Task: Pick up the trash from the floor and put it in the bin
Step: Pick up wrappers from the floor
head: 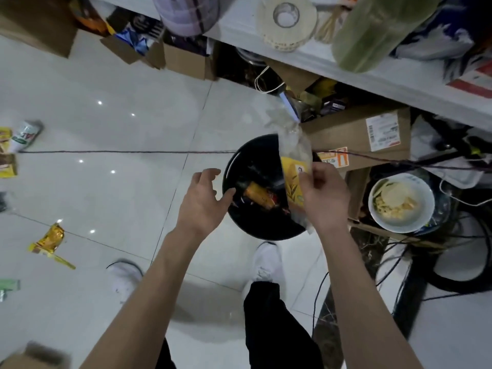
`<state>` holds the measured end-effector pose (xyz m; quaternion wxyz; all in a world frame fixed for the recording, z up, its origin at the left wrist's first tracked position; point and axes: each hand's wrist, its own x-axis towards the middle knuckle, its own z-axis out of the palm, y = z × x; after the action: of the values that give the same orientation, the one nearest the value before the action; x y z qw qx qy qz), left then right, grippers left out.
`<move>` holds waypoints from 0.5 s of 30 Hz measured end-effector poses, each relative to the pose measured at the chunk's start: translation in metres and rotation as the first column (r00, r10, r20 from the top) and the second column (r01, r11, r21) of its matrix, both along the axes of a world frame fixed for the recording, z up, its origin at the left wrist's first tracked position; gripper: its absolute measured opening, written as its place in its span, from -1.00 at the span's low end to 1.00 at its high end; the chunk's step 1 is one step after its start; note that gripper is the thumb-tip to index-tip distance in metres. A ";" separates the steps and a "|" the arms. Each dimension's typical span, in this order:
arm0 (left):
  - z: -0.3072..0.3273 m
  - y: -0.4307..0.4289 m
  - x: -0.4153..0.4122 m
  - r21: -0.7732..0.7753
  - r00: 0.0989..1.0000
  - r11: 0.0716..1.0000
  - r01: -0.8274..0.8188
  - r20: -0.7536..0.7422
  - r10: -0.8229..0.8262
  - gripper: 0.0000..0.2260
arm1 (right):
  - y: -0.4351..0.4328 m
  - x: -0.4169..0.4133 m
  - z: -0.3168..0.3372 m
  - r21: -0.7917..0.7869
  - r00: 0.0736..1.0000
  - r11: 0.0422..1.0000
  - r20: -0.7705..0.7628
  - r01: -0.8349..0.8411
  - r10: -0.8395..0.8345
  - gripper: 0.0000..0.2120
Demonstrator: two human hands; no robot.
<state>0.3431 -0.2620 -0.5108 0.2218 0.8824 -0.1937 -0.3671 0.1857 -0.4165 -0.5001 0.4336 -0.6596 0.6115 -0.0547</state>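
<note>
A clear plastic wrapper with a yellow printed label (294, 179) hangs upright over the mouth of a round black plastic bin (266, 233). Its lower end is already below the rim line as seen from above. The person's right hand (324, 198) pinches the wrapper by its right edge between thumb and curled fingers. The left hand (205, 201) hovers just beside the bin's left rim with its fingers loosely spread, holding nothing.

Inside the bin lies an orange and yellow drink can (259, 197) among darker scraps. The step in hand appears to be the drop. Light film tends to drift or cling, so the wrapper is best lowered further toward the centre of the opening before the pinch is released. The free hand could block it from floating out.

The bin stands on a glossy white tiled floor (106, 89) between the person's white shoes (267, 262) and a brown cardboard box (356, 134). A white bowl of pale food scraps (402, 202) sits to its right. Well apart to the left, a crumpled yellow foil packet (50, 239) and a green and white can (25, 135) lie on the floor, not yet collected.
</note>
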 end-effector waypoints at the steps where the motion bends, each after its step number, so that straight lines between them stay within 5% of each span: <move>1: -0.001 0.000 0.003 -0.004 1.000 1.000 -0.010 0.004 0.010 -0.52 | 0.001 0.004 -0.004 0.011 1.000 1.000 0.015 -0.019 0.019 -0.86; 4: -0.001 0.000 0.007 -0.020 1.000 0.999 -0.028 0.001 0.028 -0.56 | 0.005 0.009 -0.004 0.025 0.998 0.998 0.029 -0.057 0.056 -0.72; 15: 0.037 0.030 0.038 -0.072 0.998 0.995 -0.065 -0.007 0.065 -0.61 | 0.033 0.028 0.044 -0.010 0.989 0.990 -0.027 -0.143 0.142 -0.77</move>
<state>0.3809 -0.2320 -0.4735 0.2655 0.8788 -0.1775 -0.3546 0.2134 -0.3830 -0.4563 0.4243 -0.7048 0.5682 -0.0185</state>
